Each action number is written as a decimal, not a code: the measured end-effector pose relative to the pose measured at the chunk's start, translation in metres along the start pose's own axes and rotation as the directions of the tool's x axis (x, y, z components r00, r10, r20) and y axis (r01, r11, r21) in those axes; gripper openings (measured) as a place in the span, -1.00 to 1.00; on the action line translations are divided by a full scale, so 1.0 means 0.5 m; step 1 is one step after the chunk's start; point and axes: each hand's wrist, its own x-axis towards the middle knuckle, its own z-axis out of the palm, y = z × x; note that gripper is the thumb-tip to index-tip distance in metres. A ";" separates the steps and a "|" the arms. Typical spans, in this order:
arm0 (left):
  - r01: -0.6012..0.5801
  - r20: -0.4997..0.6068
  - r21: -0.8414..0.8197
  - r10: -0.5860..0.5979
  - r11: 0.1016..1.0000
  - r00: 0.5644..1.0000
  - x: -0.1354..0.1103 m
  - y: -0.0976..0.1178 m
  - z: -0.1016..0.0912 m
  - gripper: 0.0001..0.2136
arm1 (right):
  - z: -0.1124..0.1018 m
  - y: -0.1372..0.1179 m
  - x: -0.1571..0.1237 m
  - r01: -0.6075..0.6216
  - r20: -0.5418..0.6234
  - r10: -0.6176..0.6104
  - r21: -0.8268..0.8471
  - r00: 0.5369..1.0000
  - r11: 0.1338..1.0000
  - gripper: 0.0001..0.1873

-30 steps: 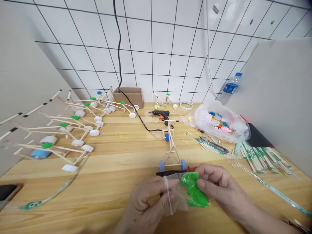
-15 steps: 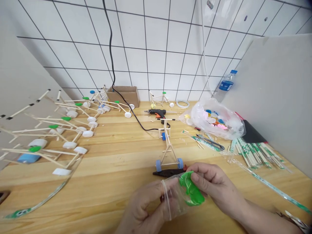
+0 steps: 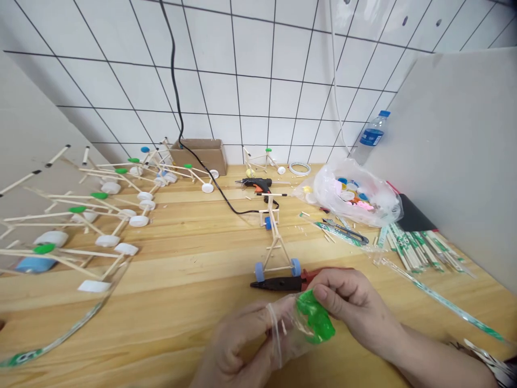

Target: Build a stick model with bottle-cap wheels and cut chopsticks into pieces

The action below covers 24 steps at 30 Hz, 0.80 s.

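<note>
A small clear plastic bag [image 3: 288, 337] is held up between my two hands near the front of the table. My left hand [image 3: 242, 334] grips it by its open, ridged end, with fingertips showing through the film. At the far end sits a soft green lump [image 3: 319, 318] that looks like clay. My right hand [image 3: 351, 302] pinches the bag's corner around this lump, thumb on top. Just beyond lie red-handled pliers [image 3: 283, 283], partly covered by my right hand. Behind them stands a stick tricycle model [image 3: 276, 237] with light-blue cap wheels.
Several similar stick models [image 3: 97, 215] stand at left. A glue gun [image 3: 258, 184], a cardboard box [image 3: 204, 156] and a tape roll [image 3: 299, 169] are at the back. Right: a bag of coloured caps [image 3: 355, 194], scissors [image 3: 345, 230], wrapped sticks [image 3: 420, 250] and a water bottle [image 3: 371, 137].
The view has shifted slightly, showing more of the pliers' red handles. Both hands keep hold of the bag, and the green lump is squeezed into a slightly different shape.
</note>
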 end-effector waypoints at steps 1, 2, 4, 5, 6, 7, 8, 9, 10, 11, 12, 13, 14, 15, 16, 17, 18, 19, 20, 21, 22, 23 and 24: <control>-0.017 0.000 0.038 0.017 0.999 1.000 -0.001 0.000 -0.001 -0.68 | 0.001 0.000 -0.001 0.002 0.000 -0.002 -0.018 1.000 1.000 -0.64; -0.030 -0.001 0.074 0.031 0.997 1.000 -0.003 0.000 -0.002 -0.68 | 0.003 -0.001 -0.001 -0.001 0.003 0.001 -0.027 1.000 1.000 -0.63; -0.062 0.003 0.131 0.062 0.989 0.998 -0.005 -0.001 -0.002 -0.68 | 0.007 -0.001 -0.002 -0.020 0.010 0.021 -0.028 1.000 0.999 -0.63; -0.084 0.002 0.153 0.085 0.985 0.996 -0.006 -0.003 -0.002 -0.67 | 0.009 -0.001 -0.002 -0.033 0.010 0.033 -0.028 0.999 0.999 -0.63; -0.105 -0.004 0.171 0.108 0.980 0.994 -0.006 -0.004 -0.002 -0.67 | 0.012 0.000 -0.002 -0.041 0.007 0.041 -0.032 0.999 0.999 -0.63; -0.123 -0.014 0.184 0.128 0.975 0.992 -0.007 -0.006 -0.001 -0.67 | 0.013 0.000 -0.003 -0.042 0.005 0.042 -0.041 0.999 0.998 -0.63; -0.134 -0.017 0.190 0.139 0.973 0.990 -0.007 -0.008 0.000 -0.67 | 0.015 0.000 -0.003 -0.041 0.002 0.041 -0.049 0.999 0.998 -0.64; -0.137 -0.021 0.188 0.144 0.973 0.989 -0.007 -0.009 0.001 -0.67 | 0.016 0.000 -0.004 -0.041 0.004 0.042 -0.050 0.999 0.998 -0.64; -0.132 -0.022 0.178 0.138 0.975 0.990 -0.007 -0.009 0.002 -0.67 | 0.017 0.000 -0.004 -0.044 0.011 0.044 -0.039 0.999 0.998 -0.64; -0.115 -0.020 0.161 0.119 0.980 0.993 -0.006 -0.009 0.002 -0.67 | 0.017 0.000 -0.004 -0.051 0.021 0.051 -0.012 0.998 0.999 -0.65; -0.095 -0.016 0.139 0.098 0.986 0.995 -0.005 -0.008 0.002 -0.66 | 0.017 0.000 -0.004 -0.062 0.037 0.061 0.028 0.997 0.998 -0.65; -0.077 -0.013 0.116 0.079 0.990 0.997 -0.004 -0.007 0.002 -0.66 | 0.016 0.000 -0.003 -0.077 0.055 0.073 0.078 0.996 0.994 -0.67; -0.061 -0.011 0.097 0.062 0.993 0.998 -0.003 -0.005 0.001 -0.65 | 0.016 0.000 -0.003 -0.093 0.078 0.083 0.129 0.994 0.987 -0.68; -0.054 -0.008 0.086 0.055 0.995 0.998 -0.002 -0.004 0.000 -0.64 | 0.015 0.000 -0.003 -0.107 0.099 0.090 0.174 0.991 0.979 -0.70; -0.057 -0.005 0.085 0.058 0.995 0.998 -0.002 -0.003 -0.001 -0.63 | 0.015 0.001 -0.003 -0.117 0.116 0.095 0.204 0.989 0.972 -0.72; -0.071 -0.004 0.091 0.071 0.993 0.997 -0.002 -0.002 -0.002 -0.61 | 0.014 0.001 -0.003 -0.125 0.125 0.100 0.220 0.987 0.968 -0.73; -0.088 -0.004 0.103 0.089 0.991 0.996 -0.002 -0.003 -0.003 -0.59 | 0.014 0.002 -0.003 -0.130 0.128 0.103 0.225 0.986 0.966 -0.74; -0.099 -0.005 0.118 0.101 0.988 0.995 -0.003 -0.004 -0.003 -0.58 | 0.014 0.004 -0.003 -0.134 0.128 0.107 0.224 0.986 0.965 -0.74; -0.107 -0.007 0.132 0.109 0.986 0.994 -0.004 -0.005 -0.003 -0.58 | 0.014 0.005 -0.004 -0.136 0.126 0.111 0.218 0.986 0.966 -0.73; -0.111 -0.008 0.143 0.113 0.983 0.994 -0.005 -0.007 -0.003 -0.58 | 0.015 0.006 -0.004 -0.138 0.125 0.114 0.206 0.986 0.969 -0.73; -0.107 0.000 0.156 0.109 0.982 0.994 -0.006 -0.009 -0.002 -0.60 | 0.015 0.007 -0.005 -0.140 0.123 0.117 0.193 0.985 0.971 -0.72; -0.100 0.005 0.172 0.101 0.980 0.995 -0.007 -0.010 -0.001 -0.62 | 0.017 0.008 -0.005 -0.139 0.120 0.120 0.175 0.986 0.975 -0.71; -0.091 0.004 0.192 0.092 0.977 0.996 -0.008 -0.010 0.000 -0.65 | 0.018 0.008 -0.006 -0.135 0.115 0.118 0.151 0.986 0.979 -0.70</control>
